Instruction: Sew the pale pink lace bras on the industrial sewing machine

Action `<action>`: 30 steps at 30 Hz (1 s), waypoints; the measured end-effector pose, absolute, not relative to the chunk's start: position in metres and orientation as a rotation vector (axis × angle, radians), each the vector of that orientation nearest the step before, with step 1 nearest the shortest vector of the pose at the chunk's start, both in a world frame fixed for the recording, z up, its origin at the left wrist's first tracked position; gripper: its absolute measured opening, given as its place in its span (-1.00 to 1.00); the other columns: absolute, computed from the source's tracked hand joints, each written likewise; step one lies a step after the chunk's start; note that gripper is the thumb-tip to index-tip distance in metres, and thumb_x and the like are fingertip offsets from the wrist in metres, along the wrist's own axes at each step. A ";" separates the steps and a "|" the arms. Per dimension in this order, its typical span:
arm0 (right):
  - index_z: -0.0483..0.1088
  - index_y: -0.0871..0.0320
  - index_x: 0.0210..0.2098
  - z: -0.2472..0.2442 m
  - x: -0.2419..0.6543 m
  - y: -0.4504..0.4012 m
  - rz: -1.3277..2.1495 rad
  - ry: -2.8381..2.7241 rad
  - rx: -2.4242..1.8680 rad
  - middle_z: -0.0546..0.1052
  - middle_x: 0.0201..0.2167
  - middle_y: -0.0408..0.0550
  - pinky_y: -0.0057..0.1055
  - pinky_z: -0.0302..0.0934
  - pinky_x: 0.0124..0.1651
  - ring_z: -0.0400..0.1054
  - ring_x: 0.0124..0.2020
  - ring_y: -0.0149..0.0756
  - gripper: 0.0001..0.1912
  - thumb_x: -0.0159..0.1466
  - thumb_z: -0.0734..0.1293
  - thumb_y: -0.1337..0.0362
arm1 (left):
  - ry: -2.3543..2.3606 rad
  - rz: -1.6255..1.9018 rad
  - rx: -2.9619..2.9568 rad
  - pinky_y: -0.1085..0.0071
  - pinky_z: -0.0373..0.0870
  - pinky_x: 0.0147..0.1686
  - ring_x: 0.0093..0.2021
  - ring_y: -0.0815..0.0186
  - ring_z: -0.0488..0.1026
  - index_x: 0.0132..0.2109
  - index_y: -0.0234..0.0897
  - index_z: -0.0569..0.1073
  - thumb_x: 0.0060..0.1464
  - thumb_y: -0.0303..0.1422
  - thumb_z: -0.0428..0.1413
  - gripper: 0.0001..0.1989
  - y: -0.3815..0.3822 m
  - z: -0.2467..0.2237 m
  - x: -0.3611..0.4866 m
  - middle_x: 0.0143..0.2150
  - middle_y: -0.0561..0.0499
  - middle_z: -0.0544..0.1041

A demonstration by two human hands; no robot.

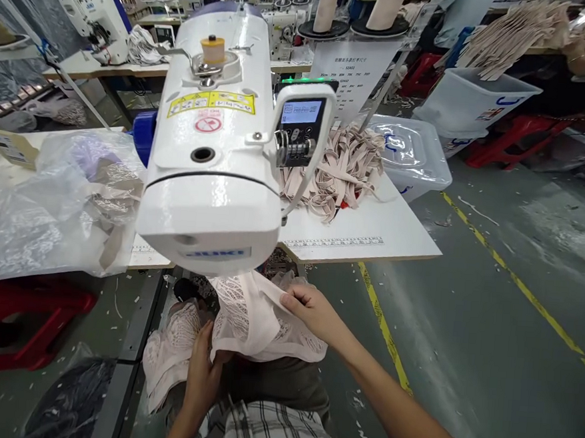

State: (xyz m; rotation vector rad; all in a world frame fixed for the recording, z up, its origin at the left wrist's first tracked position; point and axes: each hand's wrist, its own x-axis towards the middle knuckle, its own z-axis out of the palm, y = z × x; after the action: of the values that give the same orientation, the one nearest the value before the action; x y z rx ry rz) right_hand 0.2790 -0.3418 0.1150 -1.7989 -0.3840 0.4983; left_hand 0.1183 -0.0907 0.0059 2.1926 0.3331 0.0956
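Observation:
A pale pink lace bra [260, 317] is stretched between my hands, just below the head of a white sewing machine [212, 220]. My right hand [311, 310] pinches its upper edge on the right, thumb on top. On the left, my left hand [205, 363] grips the lower left edge, with the fingers partly behind the fabric. More pale lace fabric [170, 350] hangs beside my left hand, over my lap. The machine head hides the needle area and the upper end of the bra.
Beige straps [341, 169] lie heaped on the white table [372, 231], right of the machine. A clear plastic bag [58, 202] with fabric covers the left side. Lidded plastic bins [412, 147] stand beyond, and red stools [25, 320] sit at floor level.

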 end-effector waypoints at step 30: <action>0.12 0.23 0.32 0.007 0.240 -0.321 0.440 -0.653 -2.304 0.19 0.33 0.33 0.12 0.02 0.33 0.07 0.35 0.19 -0.24 0.23 0.35 0.07 | 1.147 -0.525 2.503 0.19 0.48 -0.25 -0.25 0.04 0.56 -0.21 -0.44 0.50 0.21 -0.24 0.09 -0.71 0.036 0.065 0.097 -0.34 -0.12 0.53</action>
State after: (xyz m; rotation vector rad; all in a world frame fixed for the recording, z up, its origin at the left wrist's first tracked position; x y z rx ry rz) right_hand 0.2400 -0.3212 0.0071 -2.3042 -0.6528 0.4404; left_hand 0.0973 0.0359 0.0654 2.5028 1.1468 -0.5246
